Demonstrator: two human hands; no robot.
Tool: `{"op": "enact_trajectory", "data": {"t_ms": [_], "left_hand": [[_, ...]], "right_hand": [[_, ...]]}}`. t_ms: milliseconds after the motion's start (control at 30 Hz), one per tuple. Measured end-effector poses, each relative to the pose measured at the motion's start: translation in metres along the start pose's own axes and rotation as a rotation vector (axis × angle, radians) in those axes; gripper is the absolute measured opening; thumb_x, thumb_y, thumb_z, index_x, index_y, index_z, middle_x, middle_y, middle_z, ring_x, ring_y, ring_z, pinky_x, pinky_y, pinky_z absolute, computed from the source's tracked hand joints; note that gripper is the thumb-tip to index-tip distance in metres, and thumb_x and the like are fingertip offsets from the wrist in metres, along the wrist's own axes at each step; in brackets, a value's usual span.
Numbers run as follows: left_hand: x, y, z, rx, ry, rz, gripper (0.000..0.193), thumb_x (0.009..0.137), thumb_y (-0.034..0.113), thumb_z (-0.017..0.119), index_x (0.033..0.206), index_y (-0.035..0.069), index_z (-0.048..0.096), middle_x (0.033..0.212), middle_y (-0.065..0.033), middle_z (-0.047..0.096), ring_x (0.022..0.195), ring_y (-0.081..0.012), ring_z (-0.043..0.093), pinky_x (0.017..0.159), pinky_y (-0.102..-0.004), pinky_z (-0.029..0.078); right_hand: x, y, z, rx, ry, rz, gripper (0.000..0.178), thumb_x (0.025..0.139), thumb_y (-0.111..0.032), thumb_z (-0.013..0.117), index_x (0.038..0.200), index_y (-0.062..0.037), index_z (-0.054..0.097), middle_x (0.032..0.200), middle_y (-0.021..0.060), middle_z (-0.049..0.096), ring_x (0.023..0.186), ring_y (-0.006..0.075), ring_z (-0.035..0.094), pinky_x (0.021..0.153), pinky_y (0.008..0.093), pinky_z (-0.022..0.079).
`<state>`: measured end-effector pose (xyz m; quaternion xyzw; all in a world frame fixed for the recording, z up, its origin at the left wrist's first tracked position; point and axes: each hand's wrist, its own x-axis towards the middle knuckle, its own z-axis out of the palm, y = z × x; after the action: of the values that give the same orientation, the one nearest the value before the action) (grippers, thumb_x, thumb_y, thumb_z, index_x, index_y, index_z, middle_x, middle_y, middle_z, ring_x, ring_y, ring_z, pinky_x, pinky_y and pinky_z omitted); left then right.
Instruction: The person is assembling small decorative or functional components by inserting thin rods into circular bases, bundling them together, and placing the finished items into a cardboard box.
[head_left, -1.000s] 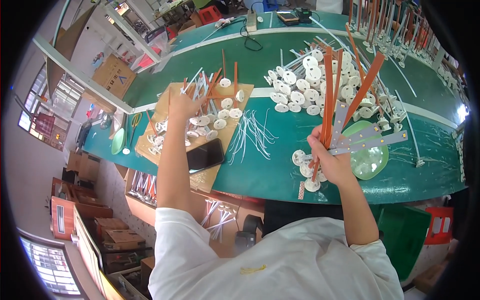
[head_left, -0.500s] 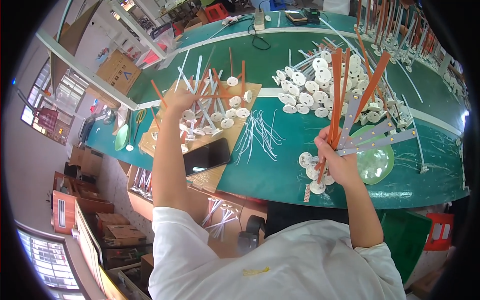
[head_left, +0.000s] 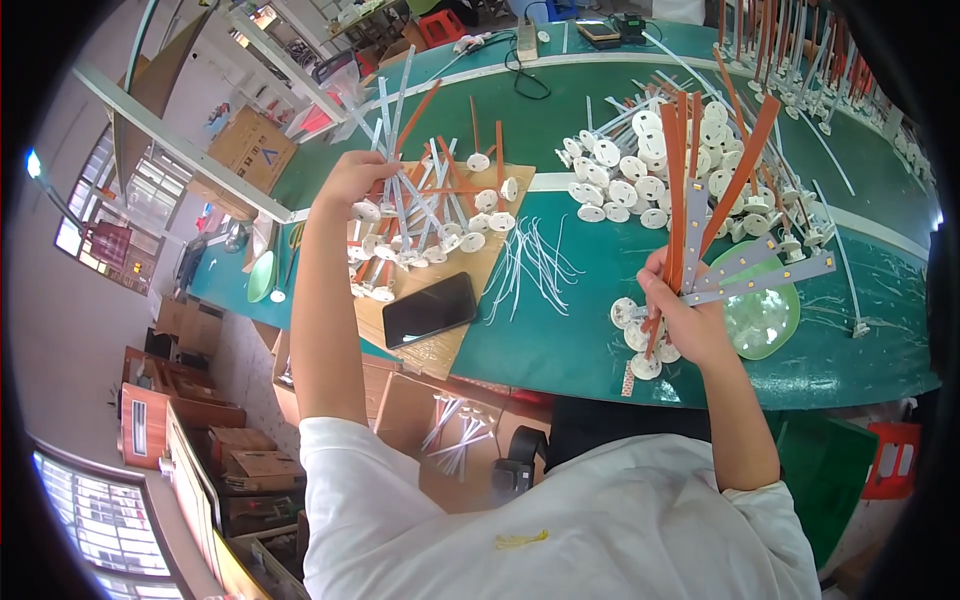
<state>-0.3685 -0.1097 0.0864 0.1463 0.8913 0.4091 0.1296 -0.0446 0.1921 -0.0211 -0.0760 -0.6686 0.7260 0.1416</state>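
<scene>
A worker's right hand (head_left: 685, 305) clasps a fan of orange and grey strips (head_left: 673, 200), white discs (head_left: 646, 367) clustered at the lower end, while the left hand (head_left: 362, 178) grips several upright strips (head_left: 403, 80) above a cardboard sheet (head_left: 425, 358) on a green table (head_left: 560, 350). Just beside the right hand, partly behind the fanned strips, sits a pale green bowl (head_left: 788, 312); glare hides whether anything lies in it. A second green bowl (head_left: 261, 275), narrow from this angle, stands at the table's left end, its contents too small to tell. Below the table, an open carton (head_left: 400, 405) holds loose strips with white ends (head_left: 465, 445). A dark phone (head_left: 430, 310) lies on the cardboard sheet, white wires (head_left: 530, 265) spread between it and the right hand, and a heap of disc-ended strips (head_left: 640, 160) rises beyond.
</scene>
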Motion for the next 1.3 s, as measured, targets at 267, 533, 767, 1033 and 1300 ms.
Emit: {"op": "enact_trajectory", "data": {"t_ms": [267,533,767,1033,1300], "left_hand": [[-0.006,0.007,-0.019,-0.175,-0.109,0.037,0.02,0.095,0.019,0.056,0.1,0.0,0.061,0.071,-0.0012,0.058,0.056,-0.0102,0.053,0.053,-0.0235,0.042],[-0.046,0.043,0.019,-0.961,-0.252,0.252,0.017,0.101,0.024,0.044,0.098,0.008,0.051,0.065,0.0023,0.037,0.056,-0.0104,0.039,0.059,-0.0283,0.039],[-0.138,0.082,0.162,-0.504,0.14,0.242,0.025,0.1,0.033,0.048,0.092,0.01,0.05,0.065,0.002,0.044,0.059,-0.0099,0.044,0.054,-0.027,0.036],[-0.15,0.078,0.242,-0.561,-0.458,0.641,0.054,0.09,0.006,0.056,0.138,0.0,0.033,0.126,-0.0108,0.05,0.115,-0.0144,0.049,0.093,-0.0278,0.043],[-0.168,0.091,0.254,-0.072,-0.078,0.743,0.057,0.069,0.01,0.075,0.119,-0.003,0.051,0.107,-0.0148,0.062,0.096,-0.0198,0.061,0.083,-0.033,0.049]], "right_hand": [[0.011,-0.012,0.006,-0.044,-0.073,0.073,0.009,0.089,-0.008,0.064,0.092,-0.0058,0.056,0.065,-0.0024,0.051,0.053,0.0054,0.048,0.046,0.0215,0.039],[0.035,-0.026,0.025,0.102,0.025,-0.012,0.011,0.09,-0.016,0.065,0.086,-0.0073,0.059,0.06,-0.0045,0.05,0.05,0.0046,0.046,0.046,0.0234,0.036],[0.014,-0.059,0.032,-0.27,0.035,-0.205,0.056,0.062,-0.031,0.089,0.104,-0.0076,0.06,0.059,-0.0042,0.046,0.053,0.0036,0.042,0.048,0.0235,0.035],[0.019,-0.04,0.025,-0.195,0.184,-0.188,0.029,0.073,-0.011,0.077,0.097,-0.0011,0.064,0.068,-0.0033,0.055,0.061,0.0049,0.049,0.055,0.0227,0.042],[0.023,-0.032,0.023,0.055,0.224,-0.263,0.034,0.076,-0.009,0.067,0.108,-0.0004,0.061,0.089,0.0066,0.062,0.081,0.0165,0.06,0.073,0.0314,0.048]]}}
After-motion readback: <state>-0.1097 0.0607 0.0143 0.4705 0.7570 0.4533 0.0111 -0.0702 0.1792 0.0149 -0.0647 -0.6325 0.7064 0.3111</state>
